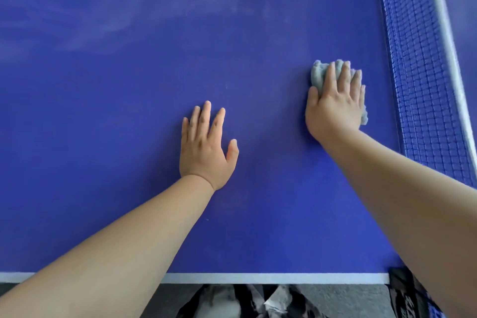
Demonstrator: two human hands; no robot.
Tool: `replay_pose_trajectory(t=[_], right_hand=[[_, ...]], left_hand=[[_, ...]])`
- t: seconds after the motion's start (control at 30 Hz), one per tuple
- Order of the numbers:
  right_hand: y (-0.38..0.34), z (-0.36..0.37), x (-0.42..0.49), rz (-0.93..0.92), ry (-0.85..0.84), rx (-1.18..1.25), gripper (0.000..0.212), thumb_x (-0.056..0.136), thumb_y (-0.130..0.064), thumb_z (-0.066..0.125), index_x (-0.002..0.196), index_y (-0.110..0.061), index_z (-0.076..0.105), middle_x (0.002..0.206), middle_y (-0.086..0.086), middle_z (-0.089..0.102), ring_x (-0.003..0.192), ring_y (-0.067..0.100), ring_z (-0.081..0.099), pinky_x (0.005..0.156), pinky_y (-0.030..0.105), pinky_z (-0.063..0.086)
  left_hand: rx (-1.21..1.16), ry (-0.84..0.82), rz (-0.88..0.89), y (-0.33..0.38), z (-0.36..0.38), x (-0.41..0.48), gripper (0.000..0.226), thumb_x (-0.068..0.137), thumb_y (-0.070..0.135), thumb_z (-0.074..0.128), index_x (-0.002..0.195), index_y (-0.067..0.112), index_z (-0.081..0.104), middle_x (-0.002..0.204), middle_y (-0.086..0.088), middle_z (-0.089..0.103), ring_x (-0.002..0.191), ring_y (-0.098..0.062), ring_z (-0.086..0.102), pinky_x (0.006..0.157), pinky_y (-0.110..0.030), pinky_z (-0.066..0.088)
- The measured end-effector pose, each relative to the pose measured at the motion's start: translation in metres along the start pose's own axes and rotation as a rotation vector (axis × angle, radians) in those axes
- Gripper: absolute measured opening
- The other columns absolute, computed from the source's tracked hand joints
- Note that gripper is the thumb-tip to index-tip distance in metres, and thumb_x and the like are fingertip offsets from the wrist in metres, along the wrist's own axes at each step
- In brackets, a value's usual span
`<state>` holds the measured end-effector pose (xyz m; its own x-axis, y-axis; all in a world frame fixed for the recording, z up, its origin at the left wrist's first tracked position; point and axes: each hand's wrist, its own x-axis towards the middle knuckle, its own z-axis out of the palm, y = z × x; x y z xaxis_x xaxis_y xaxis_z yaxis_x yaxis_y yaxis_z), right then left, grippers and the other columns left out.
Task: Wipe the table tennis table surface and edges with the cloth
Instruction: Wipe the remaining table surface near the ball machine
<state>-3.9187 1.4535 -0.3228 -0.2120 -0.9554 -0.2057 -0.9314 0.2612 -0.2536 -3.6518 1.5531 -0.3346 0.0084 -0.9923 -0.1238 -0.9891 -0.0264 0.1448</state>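
The right hand (335,108) pressed the cloth (318,73) with straight fingers onto the table (129,116), at right, near the net (423,72). The left hand (205,150) lay flat, fingers spread, holding nothing. Surface wiping seemed under way; the next sweep probably belonged toward the far-left streaks (77,20).

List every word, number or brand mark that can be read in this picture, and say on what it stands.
No text here can be read.
White marks on the dark thing at the bottom right corner: perhaps letters, too blurred to read.
The table, the net and the cloth: no writing visible.
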Motion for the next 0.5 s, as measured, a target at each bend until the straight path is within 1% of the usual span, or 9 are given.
replay_pose_trajectory(t=[0.07, 0.13, 0.2, 0.3, 0.33, 0.37, 0.4, 0.43, 0.5], right_hand=[[-0.02, 0.006, -0.006, -0.17, -0.016, -0.044, 0.064, 0.104, -0.045, 0.034, 0.164, -0.026, 0.019, 0.174, 0.006, 0.008, 0.159, 0.036, 0.003, 0.129, 0.049, 0.004], [-0.031, 0.017, -0.042, -0.467, -0.048, -0.101, 0.06, 0.103, -0.042, 0.04, 0.161, -0.026, 0.031, 0.172, 0.005, 0.018, 0.158, 0.035, 0.012, 0.128, 0.052, 0.012], [-0.025, 0.028, -0.093, -0.714, -0.109, -0.119, 0.057, 0.105, -0.043, 0.041, 0.159, -0.027, 0.038, 0.171, 0.0, 0.023, 0.159, 0.03, 0.015, 0.129, 0.049, 0.014], [-0.002, 0.025, -0.119, -0.95, -0.203, -0.132, 0.055, 0.107, -0.045, 0.041, 0.159, -0.028, 0.041, 0.171, -0.003, 0.022, 0.159, 0.026, 0.017, 0.129, 0.047, 0.016], [0.003, 0.022, -0.104, -0.95, -0.19, -0.141, 0.055, 0.106, -0.044, 0.041, 0.159, -0.027, 0.04, 0.171, -0.001, 0.022, 0.159, 0.027, 0.018, 0.128, 0.049, 0.019], [0.007, 0.018, -0.084, -0.866, -0.162, -0.142, 0.058, 0.106, -0.043, 0.041, 0.161, -0.025, 0.037, 0.171, 0.001, 0.022, 0.158, 0.029, 0.019, 0.127, 0.052, 0.021], [0.007, 0.013, -0.059, -0.705, -0.118, -0.13, 0.061, 0.105, -0.042, 0.04, 0.162, -0.024, 0.031, 0.172, 0.005, 0.021, 0.158, 0.032, 0.018, 0.126, 0.054, 0.022], [0.007, 0.006, -0.032, -0.491, -0.065, -0.105, 0.063, 0.104, -0.04, 0.039, 0.163, -0.023, 0.025, 0.172, 0.008, 0.019, 0.158, 0.035, 0.015, 0.126, 0.055, 0.02], [0.003, -0.006, 0.018, -0.1, 0.006, -0.038, 0.067, 0.105, -0.043, 0.034, 0.165, -0.022, 0.014, 0.173, 0.01, 0.01, 0.159, 0.035, 0.005, 0.128, 0.052, 0.01]], left_hand=[[0.009, 0.004, 0.005, 0.001, 0.0, 0.0, 0.074, 0.097, 0.054, 0.033, 0.163, 0.022, 0.024, 0.173, -0.007, 0.011, 0.16, -0.03, 0.008, 0.129, -0.052, 0.01], [0.015, -0.017, 0.007, 0.001, -0.001, 0.0, 0.076, 0.096, 0.054, 0.034, 0.163, 0.021, 0.024, 0.173, -0.008, 0.01, 0.16, -0.03, 0.007, 0.129, -0.053, 0.009], [0.01, -0.044, 0.013, 0.001, -0.004, 0.001, 0.076, 0.097, 0.054, 0.034, 0.164, 0.02, 0.021, 0.174, -0.009, 0.007, 0.16, -0.03, 0.004, 0.129, -0.053, 0.007], [-0.075, -0.061, 0.054, -0.004, -0.01, 0.005, 0.073, 0.099, 0.046, 0.046, 0.163, 0.016, 0.025, 0.173, -0.01, 0.011, 0.159, -0.031, 0.007, 0.129, -0.051, 0.006], [-0.107, -0.049, 0.08, -0.006, -0.012, 0.01, 0.072, 0.099, 0.042, 0.049, 0.162, 0.014, 0.027, 0.172, -0.01, 0.015, 0.159, -0.031, 0.01, 0.13, -0.049, 0.006], [-0.121, -0.033, 0.104, -0.009, -0.015, 0.017, 0.071, 0.099, 0.041, 0.048, 0.161, 0.012, 0.029, 0.171, -0.01, 0.018, 0.158, -0.031, 0.013, 0.13, -0.047, 0.005], [-0.12, -0.014, 0.116, -0.011, -0.018, 0.028, 0.071, 0.098, 0.042, 0.044, 0.161, 0.012, 0.03, 0.171, -0.01, 0.021, 0.158, -0.03, 0.015, 0.13, -0.046, 0.005], [-0.115, 0.006, 0.111, -0.013, -0.021, 0.042, 0.072, 0.098, 0.044, 0.04, 0.161, 0.011, 0.03, 0.17, -0.01, 0.022, 0.158, -0.03, 0.016, 0.13, -0.046, 0.005], [-0.107, 0.026, 0.083, -0.015, -0.027, 0.074, 0.072, 0.098, 0.047, 0.035, 0.161, 0.012, 0.029, 0.17, -0.01, 0.022, 0.158, -0.03, 0.016, 0.13, -0.049, 0.008]])
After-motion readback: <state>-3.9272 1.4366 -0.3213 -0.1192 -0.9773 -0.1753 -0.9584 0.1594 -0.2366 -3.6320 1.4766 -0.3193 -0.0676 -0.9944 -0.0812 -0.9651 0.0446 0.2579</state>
